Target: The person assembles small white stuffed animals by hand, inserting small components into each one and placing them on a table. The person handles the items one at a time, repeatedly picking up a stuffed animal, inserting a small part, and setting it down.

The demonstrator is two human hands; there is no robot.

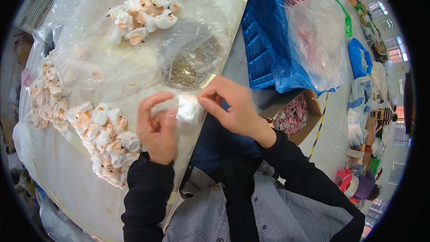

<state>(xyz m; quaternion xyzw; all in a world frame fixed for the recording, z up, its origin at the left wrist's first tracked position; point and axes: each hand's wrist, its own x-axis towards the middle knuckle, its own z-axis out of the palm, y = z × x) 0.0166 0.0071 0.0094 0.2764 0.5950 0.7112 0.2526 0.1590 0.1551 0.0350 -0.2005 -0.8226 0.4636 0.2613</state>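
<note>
A small white plush piece point(189, 109) with a peach-coloured top edge is held up over the table's near edge. My right hand point(235, 106) pinches that edge between thumb and forefinger. On the other side, my left hand point(156, 127) is close beside the piece with its fingers curled and its forefinger raised; a thin pale strand seems to show at its fingertips, but what they grip cannot be made out. Similar white and peach plush pieces point(107, 141) lie heaped to the left. Another pile point(145, 11) of them rests on clear plastic at the far side.
A clear bag of small beige pellets point(186, 68) lies just beyond my hands on the pale table point(67, 166). To the right stand a blue crate point(259, 58) with plastic bags and a cardboard box point(317, 112) of pink-and-white pieces. Farther right are more bags and people.
</note>
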